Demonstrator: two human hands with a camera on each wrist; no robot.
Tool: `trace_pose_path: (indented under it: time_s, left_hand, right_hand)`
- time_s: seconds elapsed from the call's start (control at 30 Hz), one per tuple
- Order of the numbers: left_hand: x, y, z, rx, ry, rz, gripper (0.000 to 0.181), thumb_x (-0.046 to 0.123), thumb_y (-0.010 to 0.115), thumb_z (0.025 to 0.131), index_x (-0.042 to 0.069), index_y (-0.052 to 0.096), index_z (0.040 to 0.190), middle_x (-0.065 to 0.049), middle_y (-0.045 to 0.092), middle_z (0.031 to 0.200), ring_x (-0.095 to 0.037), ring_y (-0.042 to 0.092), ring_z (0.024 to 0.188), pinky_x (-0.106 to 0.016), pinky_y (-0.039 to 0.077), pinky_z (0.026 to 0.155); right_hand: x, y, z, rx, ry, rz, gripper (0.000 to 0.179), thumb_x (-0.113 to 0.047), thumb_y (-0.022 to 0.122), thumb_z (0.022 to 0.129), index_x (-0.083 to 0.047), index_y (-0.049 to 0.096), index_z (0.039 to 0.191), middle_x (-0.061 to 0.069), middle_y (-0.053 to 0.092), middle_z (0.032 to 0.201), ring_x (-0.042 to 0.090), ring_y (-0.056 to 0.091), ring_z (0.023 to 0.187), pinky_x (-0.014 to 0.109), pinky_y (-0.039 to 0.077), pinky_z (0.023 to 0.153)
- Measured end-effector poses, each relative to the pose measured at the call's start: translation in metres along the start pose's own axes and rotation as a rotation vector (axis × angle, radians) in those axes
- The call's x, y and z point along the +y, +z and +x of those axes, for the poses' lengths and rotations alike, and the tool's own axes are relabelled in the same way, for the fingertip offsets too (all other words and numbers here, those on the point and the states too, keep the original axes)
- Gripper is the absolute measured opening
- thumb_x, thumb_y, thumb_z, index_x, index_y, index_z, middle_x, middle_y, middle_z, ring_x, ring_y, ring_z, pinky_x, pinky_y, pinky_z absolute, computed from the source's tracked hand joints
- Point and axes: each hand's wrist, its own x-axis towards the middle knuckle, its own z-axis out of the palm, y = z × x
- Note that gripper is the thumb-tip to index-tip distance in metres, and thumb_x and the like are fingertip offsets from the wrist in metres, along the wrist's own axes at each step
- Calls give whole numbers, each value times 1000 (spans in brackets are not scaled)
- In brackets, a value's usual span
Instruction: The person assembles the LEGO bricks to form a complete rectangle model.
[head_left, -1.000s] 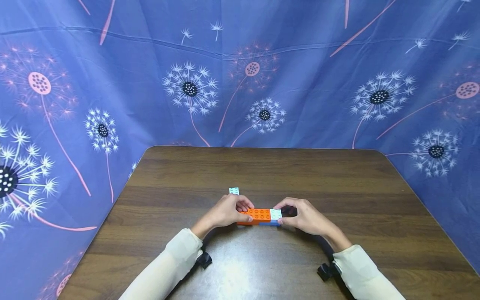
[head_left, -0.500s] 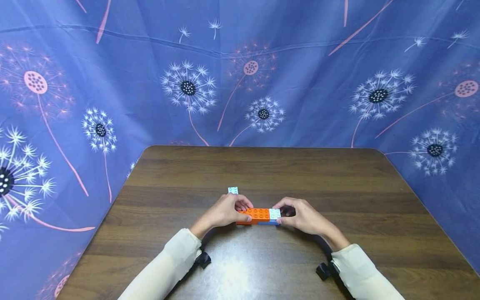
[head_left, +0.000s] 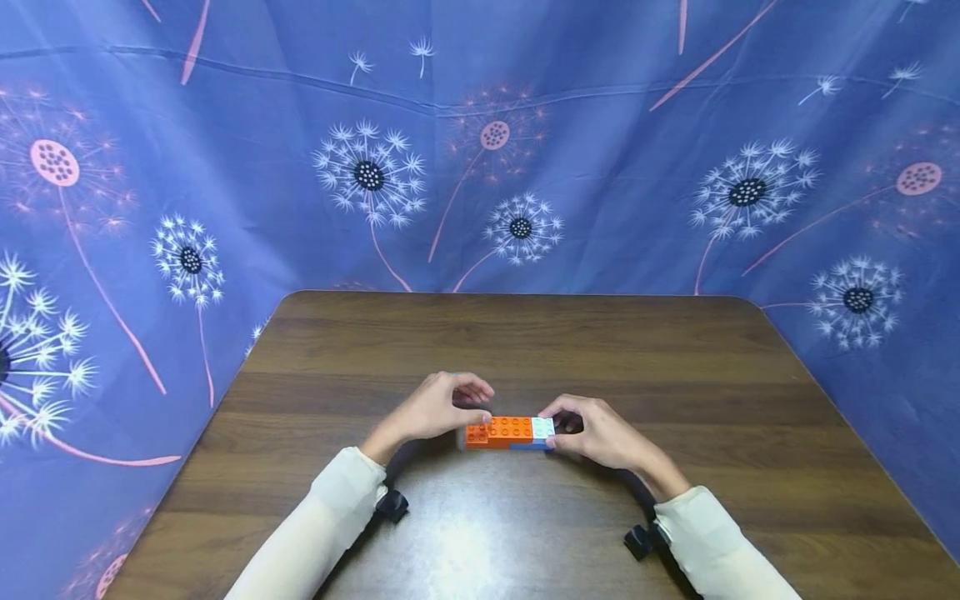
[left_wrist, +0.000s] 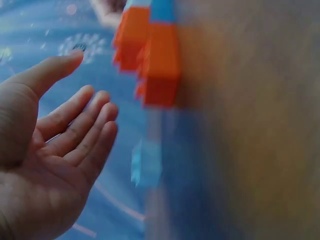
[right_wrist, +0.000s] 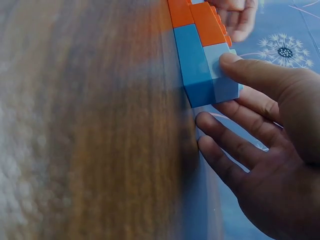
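Note:
A low two-layer build of toy building bricks lies on the table. Its upper layer has an orange brick (head_left: 511, 428) with a whitish brick (head_left: 543, 428) at the right end. Underneath are another orange brick (left_wrist: 162, 65) and a blue brick (right_wrist: 192, 65). My right hand (head_left: 611, 435) pinches the whitish brick between thumb and fingers. Fingers spread and holding nothing, my left hand (head_left: 435, 407) hovers by the build's left end. In the left wrist view a separate pale blue brick (left_wrist: 146, 164) stands apart; the left hand hides it in the head view.
The brown wooden table (head_left: 487, 333) has rounded far corners. A blue dandelion-print cloth (head_left: 465, 208) hangs behind and along both sides. Black wrist cameras are strapped at both sleeves.
My left hand has let go of the orange bricks and moved up and left, uncovering the build's left end. The right hand keeps its hold. The head view has shifted slightly.

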Motion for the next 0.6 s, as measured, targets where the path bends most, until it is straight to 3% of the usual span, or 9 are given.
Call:
trace_pose_path:
  time_s: [0.1, 0.2, 0.33, 0.6]
  left_hand:
    - [-9, -14, 3, 103, -6, 2, 38, 18, 82, 88, 4, 71, 121, -12, 76, 116, -29, 72, 107, -47, 56, 98]
    - [-18, -25, 4, 159, -42, 35, 40, 17, 83, 86, 5, 71, 122, -11, 74, 121, -30, 72, 112, -47, 56, 101]
    - [-29, -30, 7, 144, -80, 65, 41, 18, 85, 85, 6, 72, 122, -10, 75, 120, -27, 72, 113, -46, 55, 101]
    - [-41, -26, 12, 117, -115, 79, 39, 15, 88, 81, 9, 75, 117, -8, 78, 110, -23, 73, 101, -42, 58, 94]
  right_hand:
    - [0, 0, 0, 2, -3, -5, 29, -15, 83, 87, -19, 72, 114, 1, 73, 103, 14, 65, 89, 23, 54, 76]
    - [0, 0, 1, -1, -6, -7, 29, -16, 83, 87, -19, 72, 114, 1, 73, 104, 15, 65, 90, 23, 54, 76]
    - [1, 0, 1, -5, -5, -3, 29, -18, 82, 88, -19, 72, 115, 1, 73, 104, 13, 65, 89, 23, 54, 76]
    - [1, -1, 0, -5, -2, -3, 29, -18, 82, 88, -20, 71, 115, 0, 73, 103, 13, 65, 89, 24, 55, 76]
